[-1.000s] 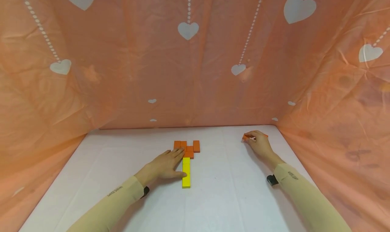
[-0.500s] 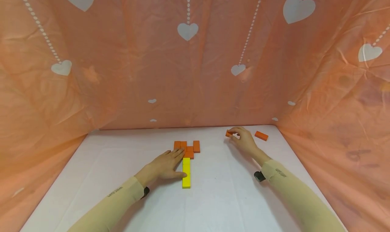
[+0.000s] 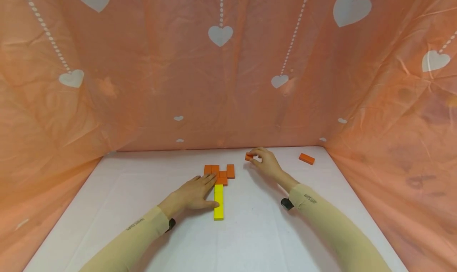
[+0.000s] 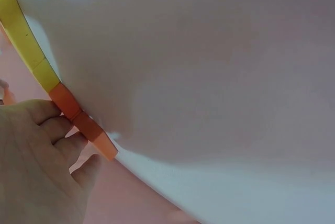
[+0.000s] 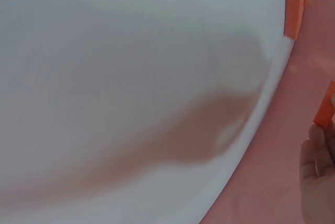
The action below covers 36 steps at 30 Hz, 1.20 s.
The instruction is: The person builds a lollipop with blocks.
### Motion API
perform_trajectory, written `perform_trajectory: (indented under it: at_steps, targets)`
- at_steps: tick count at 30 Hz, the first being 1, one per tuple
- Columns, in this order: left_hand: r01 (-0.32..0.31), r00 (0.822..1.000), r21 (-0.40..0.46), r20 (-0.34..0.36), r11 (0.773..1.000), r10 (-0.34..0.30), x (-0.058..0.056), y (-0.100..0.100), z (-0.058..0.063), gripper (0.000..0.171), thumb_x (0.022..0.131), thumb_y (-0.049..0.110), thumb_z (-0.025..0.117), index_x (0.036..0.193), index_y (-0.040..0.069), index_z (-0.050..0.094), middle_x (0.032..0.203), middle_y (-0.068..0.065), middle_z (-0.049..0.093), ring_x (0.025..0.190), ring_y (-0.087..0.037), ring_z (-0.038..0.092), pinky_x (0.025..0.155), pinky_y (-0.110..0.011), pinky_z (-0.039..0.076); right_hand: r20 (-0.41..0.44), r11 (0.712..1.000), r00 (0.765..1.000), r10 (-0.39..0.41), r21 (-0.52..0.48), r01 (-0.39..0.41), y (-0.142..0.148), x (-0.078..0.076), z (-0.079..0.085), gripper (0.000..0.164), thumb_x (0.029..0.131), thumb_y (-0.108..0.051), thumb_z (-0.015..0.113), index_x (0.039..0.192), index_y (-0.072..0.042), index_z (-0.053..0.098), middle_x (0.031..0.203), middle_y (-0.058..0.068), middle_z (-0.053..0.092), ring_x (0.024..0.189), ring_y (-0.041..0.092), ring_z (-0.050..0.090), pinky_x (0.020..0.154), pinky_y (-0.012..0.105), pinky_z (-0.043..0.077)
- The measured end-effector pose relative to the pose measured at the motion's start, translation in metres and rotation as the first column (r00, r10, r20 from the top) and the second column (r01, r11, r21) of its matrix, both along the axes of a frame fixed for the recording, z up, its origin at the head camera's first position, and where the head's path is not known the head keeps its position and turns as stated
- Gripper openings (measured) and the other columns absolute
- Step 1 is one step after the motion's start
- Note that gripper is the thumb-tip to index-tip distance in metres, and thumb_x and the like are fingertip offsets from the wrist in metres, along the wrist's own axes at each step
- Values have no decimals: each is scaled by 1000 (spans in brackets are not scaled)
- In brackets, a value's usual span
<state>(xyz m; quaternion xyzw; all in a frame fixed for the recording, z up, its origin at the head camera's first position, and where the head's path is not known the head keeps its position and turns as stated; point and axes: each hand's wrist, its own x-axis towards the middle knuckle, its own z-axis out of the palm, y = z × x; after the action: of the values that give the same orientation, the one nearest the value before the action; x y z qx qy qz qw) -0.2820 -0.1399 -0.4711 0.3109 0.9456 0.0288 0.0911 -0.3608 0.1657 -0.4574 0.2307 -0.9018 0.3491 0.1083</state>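
Observation:
In the head view my left hand (image 3: 194,192) lies with outstretched fingers against a flat group of orange blocks (image 3: 222,180), its thumb touching a column of yellow blocks (image 3: 219,212). The left wrist view shows its fingers along the edge of the orange blocks (image 4: 89,124), which join the yellow ones (image 4: 21,30). To the right, my right hand (image 3: 267,164) pinches a small orange block (image 3: 248,157) between thumb and fingers, above the table. That held block (image 5: 325,106) is partly cut off by the right wrist view's edge.
One loose orange block (image 3: 306,159) lies at the back right of the white table (image 3: 257,232). An orange curtain with white hearts (image 3: 221,93) encloses the table's back and sides.
My right hand has carried the orange block leftward from the back right toward the orange group, leaving another orange block behind. My left hand has stayed in place.

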Motion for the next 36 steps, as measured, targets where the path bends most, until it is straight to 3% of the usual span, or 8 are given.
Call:
perform_trajectory:
  at_steps: [9, 20, 36]
  targets:
    - [3, 1000, 3, 7, 1000, -3, 0, -1, 1, 98, 94, 71, 55, 162, 4, 33, 171, -12, 27, 157, -32, 27, 126, -52, 27, 56, 997, 997, 56, 44, -58, -37, 1, -2, 25, 98, -9, 72, 123, -3, 74, 132, 13, 66, 123, 34, 62, 104, 50, 54]
    - [15, 1000, 11, 1, 1000, -15, -1, -2, 2, 97, 95, 71, 55, 162, 3, 34, 170, -13, 28, 156, -32, 28, 125, -53, 29, 79, 986, 990, 121, 107, -129, -69, 0, -8, 22, 101, -10, 69, 122, -5, 75, 127, 9, 67, 122, 28, 63, 111, 44, 49]
    - [12, 1000, -7, 3, 1000, -12, 0, 0, 3, 98, 95, 70, 55, 162, 2, 33, 170, -14, 29, 157, -31, 27, 125, -52, 29, 65, 969, 985, 160, 180, -169, -85, -6, -19, 21, 99, -12, 71, 119, -6, 76, 121, 9, 70, 118, 28, 65, 109, 44, 51]
